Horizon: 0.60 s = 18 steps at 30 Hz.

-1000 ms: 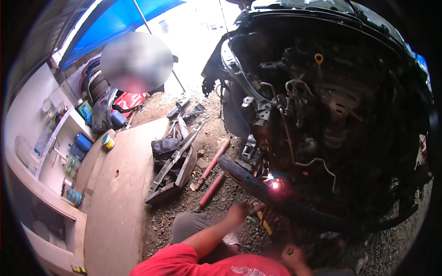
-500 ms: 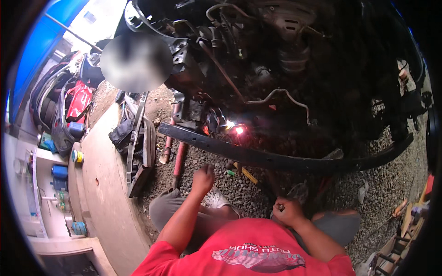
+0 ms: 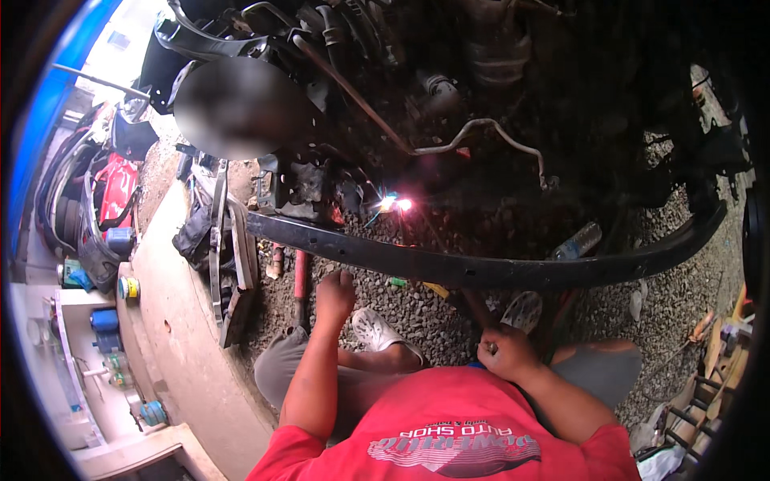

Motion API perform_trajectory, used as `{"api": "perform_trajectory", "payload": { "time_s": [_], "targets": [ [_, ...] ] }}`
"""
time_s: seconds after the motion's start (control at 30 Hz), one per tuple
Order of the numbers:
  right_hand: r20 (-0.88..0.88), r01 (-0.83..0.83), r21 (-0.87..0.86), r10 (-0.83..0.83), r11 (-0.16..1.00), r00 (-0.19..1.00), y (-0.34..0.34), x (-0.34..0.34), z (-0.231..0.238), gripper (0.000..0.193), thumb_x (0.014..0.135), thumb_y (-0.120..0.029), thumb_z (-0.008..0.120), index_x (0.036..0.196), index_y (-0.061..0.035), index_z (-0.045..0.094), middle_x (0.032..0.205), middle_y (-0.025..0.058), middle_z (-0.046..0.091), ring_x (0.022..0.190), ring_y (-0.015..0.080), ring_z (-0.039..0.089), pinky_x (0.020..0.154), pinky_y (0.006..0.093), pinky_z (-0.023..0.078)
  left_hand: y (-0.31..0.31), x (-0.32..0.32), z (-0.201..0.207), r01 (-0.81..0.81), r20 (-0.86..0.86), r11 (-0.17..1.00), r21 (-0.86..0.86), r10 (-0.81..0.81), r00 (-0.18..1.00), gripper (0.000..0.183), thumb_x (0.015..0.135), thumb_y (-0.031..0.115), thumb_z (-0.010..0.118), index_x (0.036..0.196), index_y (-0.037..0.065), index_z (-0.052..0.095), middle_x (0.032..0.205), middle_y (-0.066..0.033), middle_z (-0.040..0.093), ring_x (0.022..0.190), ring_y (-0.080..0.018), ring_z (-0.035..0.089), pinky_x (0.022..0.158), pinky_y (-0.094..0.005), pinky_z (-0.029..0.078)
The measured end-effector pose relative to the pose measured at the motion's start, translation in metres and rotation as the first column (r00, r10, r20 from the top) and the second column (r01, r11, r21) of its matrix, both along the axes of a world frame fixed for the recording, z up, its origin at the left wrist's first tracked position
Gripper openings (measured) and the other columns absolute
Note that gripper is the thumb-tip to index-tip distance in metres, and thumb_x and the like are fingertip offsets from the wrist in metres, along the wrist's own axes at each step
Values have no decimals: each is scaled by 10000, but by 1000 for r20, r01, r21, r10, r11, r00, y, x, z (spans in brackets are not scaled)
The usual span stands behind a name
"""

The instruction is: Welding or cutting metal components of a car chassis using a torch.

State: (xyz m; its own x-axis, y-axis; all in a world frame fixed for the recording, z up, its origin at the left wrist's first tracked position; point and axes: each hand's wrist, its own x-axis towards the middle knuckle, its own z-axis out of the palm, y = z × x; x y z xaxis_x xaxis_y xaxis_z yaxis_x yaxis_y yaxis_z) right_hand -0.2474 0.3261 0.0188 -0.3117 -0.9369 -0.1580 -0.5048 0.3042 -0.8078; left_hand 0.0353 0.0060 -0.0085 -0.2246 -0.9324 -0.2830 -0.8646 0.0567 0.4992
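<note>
The left hand (image 3: 335,293) rests flat on the gravel (image 3: 417,313) – holding nothing. The right hand (image 3: 504,353) is curled tight around a small tool, below the black bar (image 3: 449,268).

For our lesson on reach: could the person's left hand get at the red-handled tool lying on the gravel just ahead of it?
Probably yes. The left hand rests on the gravel right beside the red-handled tool, with nothing between them; the black bar crosses farther ahead.

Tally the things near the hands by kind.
Hands: 2 (left hand, right hand)
White shoes: 2 (one, other)
Black curved bar: 1
Red-handled tool: 1
Plastic bottle: 1
Total: 7
</note>
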Motion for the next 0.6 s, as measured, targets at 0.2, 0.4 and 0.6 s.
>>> {"api": "perform_trajectory", "payload": {
  "time_s": [0.2, 0.4, 0.6],
  "targets": [
    [3, -21, 48, 21, 999, 1000, -2, 0, -8, 123, 838, -146, 831, 888, -78, 742, 826, 180, 728, 781, 407, 753, 683, 478, 595, 2, 6, 2, -26, -76, 996, 89, 33, 997, 412, 1098, 305, 579, 1048, -44, 792, 965, -345, 748, 1000, -555, 733, 897, -605, 551],
    [-14, -8, 75, 9, 997, 1000, -2, 1, -11, 128, 839, -153, 829, 882, -81, 731, 844, 170, 743, 802, 395, 765, 699, 470, 600, -6, -3, 20, 154, -10, 983, -100, -156, 988, 440, 1098, 322, 561, 962, -43, 766, 937, -333, 742, 947, -557, 725, 843, -608, 544],
    [-21, -14, 120, 16, 993, 1000, -1, 4, -15, 124, 847, -160, 818, 891, -88, 727, 849, 156, 746, 810, 387, 768, 705, 472, 600, -18, -1, 22, 233, 73, 963, -135, -225, 972, 461, 1104, 333, 551, 901, -33, 742, 950, -336, 738, 954, -566, 716, 853, -639, 534]
  ]
}}
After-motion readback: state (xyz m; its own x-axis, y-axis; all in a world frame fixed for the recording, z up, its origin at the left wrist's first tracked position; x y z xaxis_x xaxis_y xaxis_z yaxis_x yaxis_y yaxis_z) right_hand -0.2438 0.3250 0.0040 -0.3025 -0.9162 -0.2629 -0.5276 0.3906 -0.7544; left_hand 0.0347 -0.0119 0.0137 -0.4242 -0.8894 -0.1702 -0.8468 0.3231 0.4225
